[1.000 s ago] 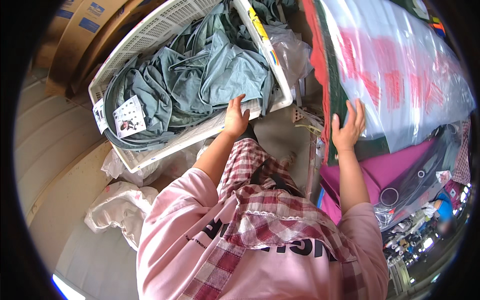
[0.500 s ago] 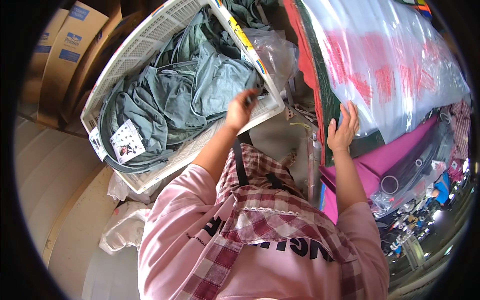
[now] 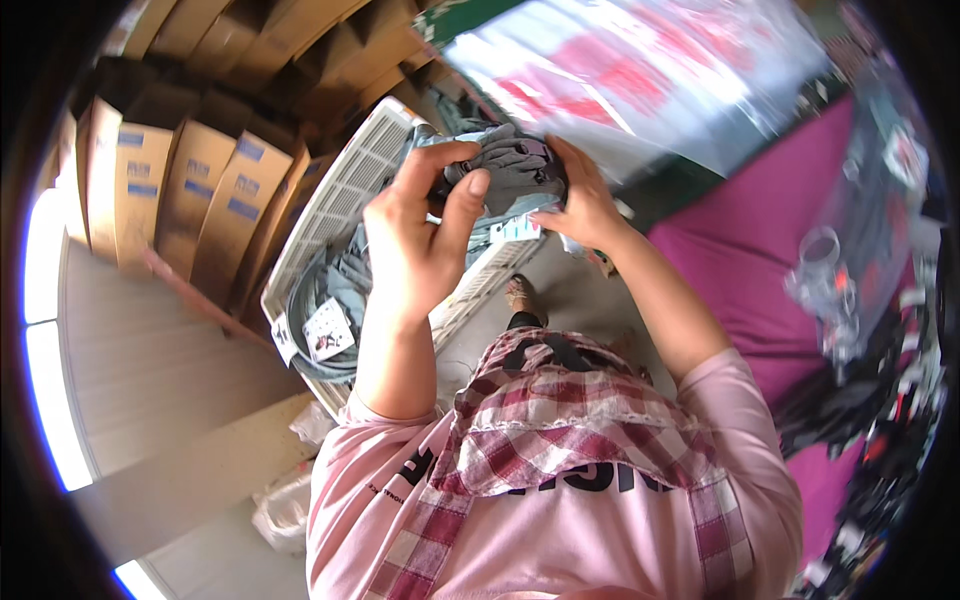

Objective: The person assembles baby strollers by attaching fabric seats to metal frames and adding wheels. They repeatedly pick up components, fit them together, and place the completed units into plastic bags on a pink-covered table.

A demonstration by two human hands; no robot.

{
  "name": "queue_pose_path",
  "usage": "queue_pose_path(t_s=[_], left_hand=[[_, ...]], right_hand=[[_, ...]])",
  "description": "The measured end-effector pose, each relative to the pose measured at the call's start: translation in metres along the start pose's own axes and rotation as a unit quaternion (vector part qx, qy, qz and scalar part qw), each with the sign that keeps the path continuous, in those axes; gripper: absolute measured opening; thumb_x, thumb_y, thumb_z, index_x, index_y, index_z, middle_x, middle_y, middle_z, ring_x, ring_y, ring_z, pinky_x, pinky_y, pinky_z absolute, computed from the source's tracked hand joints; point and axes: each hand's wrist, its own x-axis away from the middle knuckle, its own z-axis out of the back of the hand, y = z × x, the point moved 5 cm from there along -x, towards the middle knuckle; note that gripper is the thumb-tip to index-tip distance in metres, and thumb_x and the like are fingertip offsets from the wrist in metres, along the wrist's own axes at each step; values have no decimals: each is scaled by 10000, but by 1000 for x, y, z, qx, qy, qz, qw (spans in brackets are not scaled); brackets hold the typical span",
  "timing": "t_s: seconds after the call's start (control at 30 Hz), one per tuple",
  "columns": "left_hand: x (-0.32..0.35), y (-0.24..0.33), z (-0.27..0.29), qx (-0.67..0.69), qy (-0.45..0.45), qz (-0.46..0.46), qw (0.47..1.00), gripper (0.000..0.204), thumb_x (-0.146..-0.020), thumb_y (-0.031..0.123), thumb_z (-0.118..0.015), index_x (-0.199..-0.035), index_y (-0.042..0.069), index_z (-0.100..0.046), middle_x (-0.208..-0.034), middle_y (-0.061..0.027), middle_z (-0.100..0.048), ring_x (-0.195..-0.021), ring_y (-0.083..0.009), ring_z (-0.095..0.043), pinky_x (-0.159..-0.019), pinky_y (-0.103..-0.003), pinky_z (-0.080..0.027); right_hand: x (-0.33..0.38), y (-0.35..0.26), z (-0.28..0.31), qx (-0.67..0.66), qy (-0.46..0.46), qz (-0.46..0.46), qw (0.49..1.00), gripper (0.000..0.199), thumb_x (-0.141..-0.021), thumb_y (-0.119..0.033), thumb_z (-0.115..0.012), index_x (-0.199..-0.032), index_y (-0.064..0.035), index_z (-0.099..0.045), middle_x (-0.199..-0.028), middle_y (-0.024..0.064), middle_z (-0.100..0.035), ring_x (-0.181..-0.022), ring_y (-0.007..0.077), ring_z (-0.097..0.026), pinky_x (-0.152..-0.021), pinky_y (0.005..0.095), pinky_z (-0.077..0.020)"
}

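Note:
A dark grey fabric bundle [image 3: 515, 165] with black strap-like parts is held up over the near right side of a white plastic crate [image 3: 345, 185]. My left hand [image 3: 415, 225] pinches its left side, thumb and forefinger closed on a dark part that I cannot make out fully. My right hand [image 3: 585, 205] is wrapped round the bundle's right side, its fingers partly hidden behind. Below lie grey-green fabric pieces [image 3: 345, 275] with curved rims inside the crate, and a printed white card [image 3: 328, 330] rests on them.
Tall cardboard boxes [image 3: 195, 190] stand at the far left. At the far right is a pile under clear plastic sheet [image 3: 640, 80], red-marked and blurred. Purple cloth [image 3: 740, 250] covers a surface on the right, with a clear bag [image 3: 830, 270] of rings. A white bag [image 3: 285, 510] lies lower left.
My right hand has left the plastic-covered pile and come to the bundle. My left hand has risen and grips the bundle too. The view has turned, showing more boxes.

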Motion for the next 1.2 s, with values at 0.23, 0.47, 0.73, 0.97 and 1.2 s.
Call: queue_pose_path(t_s=[0.23,0.47,0.73,0.97,1.2], left_hand=[[16,176,-72,233,-45,-257,937,468,-976,143,-608,-1335,-87,-413,-996,-198,-687,-781,-209,-696,-716,-266,-534],[23,196,-122,359,-138,-319,866,199,-1015,62,-474,-1155,-56,-549,-1034,-207,-698,-789,-199,-694,-706,-267,-538],[21,200,-257,646,-425,-66,630,509,-1006,277,-552,-1411,28,-374,-1390,-223,-489,-1257,-330,-521,-1012,-488,-463],[46,70,-391,644,-365,375,558,452,-954,280,-618,-1293,4,-504,-1263,-132,-592,-1135,-276,-586,-983,-454,-479],[105,-114,-456,315,-300,534,725,374,-938,298,-624,-1220,61,-560,-1165,-85,-622,-964,-256,-613,-744,-395,-509]], right_hand=[[55,-27,208,-186,204,-51,960,494,-777,-200,-813,-1169,27,-615,-1095,131,-693,-999,212,-645,-909,344,-490],[155,-186,434,237,608,-36,757,416,-886,-210,-710,-1199,49,-621,-1036,182,-712,-932,274,-683,-864,360,-512],[161,-207,404,609,430,97,659,480,-539,-140,-747,-997,-86,-616,-994,98,-608,-999,350,-574,-905,445,-409],[202,-105,268,572,222,-37,789,503,-703,-220,-777,-1181,-147,-634,-1252,61,-565,-1176,251,-527,-1018,435,-383],[441,-36,293,412,481,-374,677,374,-780,-122,-754,-1128,-62,-628,-1079,131,-634,-1033,339,-602,-878,426,-492]])
